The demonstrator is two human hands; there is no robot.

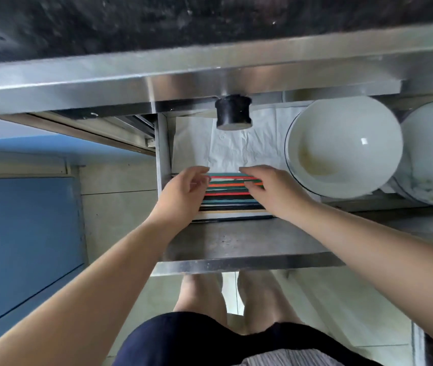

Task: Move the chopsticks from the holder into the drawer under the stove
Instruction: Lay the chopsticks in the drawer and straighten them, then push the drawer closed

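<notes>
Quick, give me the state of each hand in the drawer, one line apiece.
Left hand: fingers loosely curled over one end of the chopsticks; a closed grip cannot be told.
Right hand: fingers spread flat on the other end, open.

Open steel drawer [236, 241] beneath the stove, lined with creased white paper [236, 151]. Multicoloured chopsticks [231, 196] lie flat, side by side, running crosswise between the left fingers [199, 178] and the right fingers [252, 178]. A white bowl [342, 146] sits just beyond the right fingers.
</notes>
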